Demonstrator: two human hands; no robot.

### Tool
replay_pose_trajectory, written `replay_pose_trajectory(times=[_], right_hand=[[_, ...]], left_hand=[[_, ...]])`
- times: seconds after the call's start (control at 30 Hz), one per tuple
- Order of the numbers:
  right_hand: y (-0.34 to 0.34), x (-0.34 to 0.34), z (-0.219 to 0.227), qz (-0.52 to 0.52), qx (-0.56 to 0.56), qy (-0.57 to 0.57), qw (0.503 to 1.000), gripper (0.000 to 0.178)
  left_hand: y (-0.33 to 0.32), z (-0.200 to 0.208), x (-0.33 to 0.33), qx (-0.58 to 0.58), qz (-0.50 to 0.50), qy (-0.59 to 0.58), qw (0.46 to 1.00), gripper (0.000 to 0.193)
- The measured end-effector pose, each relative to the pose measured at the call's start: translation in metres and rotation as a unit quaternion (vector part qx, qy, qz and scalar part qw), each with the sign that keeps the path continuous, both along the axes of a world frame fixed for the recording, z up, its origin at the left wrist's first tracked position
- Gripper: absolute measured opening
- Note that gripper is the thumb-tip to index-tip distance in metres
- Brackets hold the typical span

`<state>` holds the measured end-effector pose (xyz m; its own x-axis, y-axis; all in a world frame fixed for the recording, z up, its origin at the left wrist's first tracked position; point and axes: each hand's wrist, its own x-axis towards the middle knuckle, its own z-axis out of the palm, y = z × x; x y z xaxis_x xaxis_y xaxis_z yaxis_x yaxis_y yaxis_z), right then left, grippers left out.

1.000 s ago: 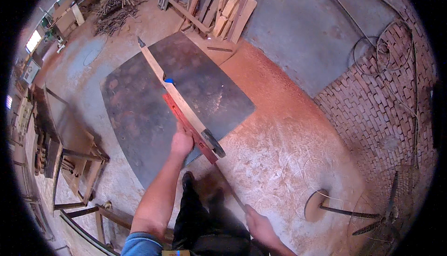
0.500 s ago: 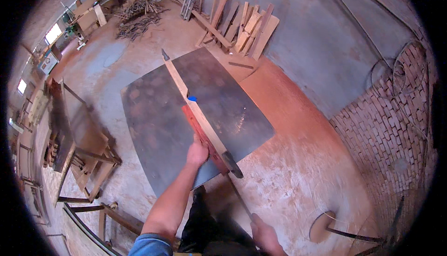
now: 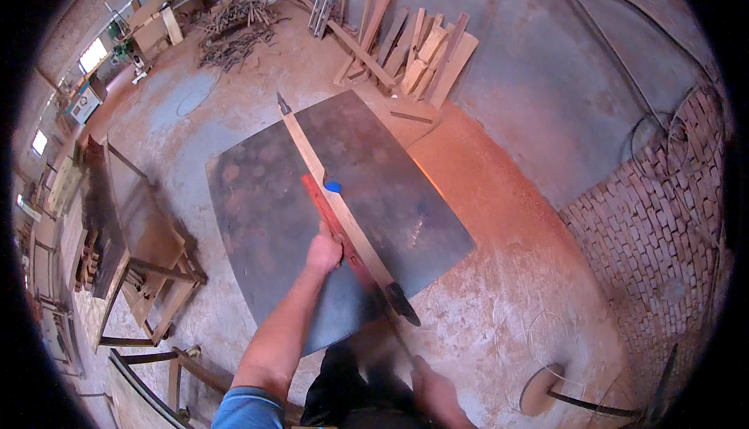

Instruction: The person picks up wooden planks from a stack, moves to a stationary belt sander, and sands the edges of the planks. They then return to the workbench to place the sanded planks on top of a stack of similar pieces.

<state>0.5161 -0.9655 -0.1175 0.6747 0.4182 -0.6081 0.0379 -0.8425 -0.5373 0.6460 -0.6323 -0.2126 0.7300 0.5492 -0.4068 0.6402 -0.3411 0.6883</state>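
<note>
A long pale wooden bar (image 3: 355, 222) with dark ends lies lengthwise across a dark, flat-topped table (image 3: 257, 210). A blue piece (image 3: 333, 187) sits by a notch in the bar. Along the bar's left side runs a narrow reddish wooden piece (image 3: 328, 212). My left hand (image 3: 324, 249) is closed around this reddish piece. My right hand (image 3: 438, 391), low in view and somewhat blurred, is closed on a thin dark rod (image 3: 399, 337). The rod slants up toward the near end of the reddish piece; how they meet is blurred.
Planks (image 3: 433, 54) lean against the grey wall at the back. A pile of wood scraps (image 3: 238, 27) lies on the floor at the back left. On the left stands a wooden bench (image 3: 144, 218). A round disc (image 3: 540, 390) is at the lower right, near a brick wall (image 3: 647, 249).
My left hand and the reddish piece have moved away from me alongside the pale bar. My right hand and the rod have shifted slightly left. The whole view has tilted a little.
</note>
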Motion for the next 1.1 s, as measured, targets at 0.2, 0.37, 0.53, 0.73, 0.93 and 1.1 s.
replay_pose_trajectory(times=[0.2, 0.37, 0.53, 0.73, 0.93, 1.1], right_hand=[[0.036, 0.018, 0.014, -0.031, 0.028, -0.020, 0.999, 0.036], [0.062, 0.031, 0.018, -0.013, 0.047, -0.038, 0.998, 0.035], [0.095, 0.053, 0.029, -0.016, 0.027, -0.007, 0.999, 0.036], [0.120, 0.063, 0.008, -0.047, 0.041, 0.010, 0.998, 0.037], [0.158, 0.077, -0.005, -0.025, -0.025, -0.055, 0.998, 0.034], [0.183, 0.084, -0.019, -0.019, 0.028, -0.151, 0.988, 0.040]], left_hand=[[0.025, 0.003, 0.016, 0.007, 0.014, -0.041, 0.999, 0.034], [0.052, 0.000, 0.031, 0.018, 0.009, -0.032, 0.999, 0.031], [0.079, -0.002, 0.050, 0.012, 0.024, -0.031, 0.999, 0.031], [0.114, -0.013, 0.071, 0.038, 0.026, -0.035, 0.998, 0.031], [0.143, -0.003, 0.090, 0.058, 0.030, -0.046, 0.997, 0.035], [0.180, -0.021, 0.111, 0.037, 0.026, -0.012, 0.999, 0.039]])
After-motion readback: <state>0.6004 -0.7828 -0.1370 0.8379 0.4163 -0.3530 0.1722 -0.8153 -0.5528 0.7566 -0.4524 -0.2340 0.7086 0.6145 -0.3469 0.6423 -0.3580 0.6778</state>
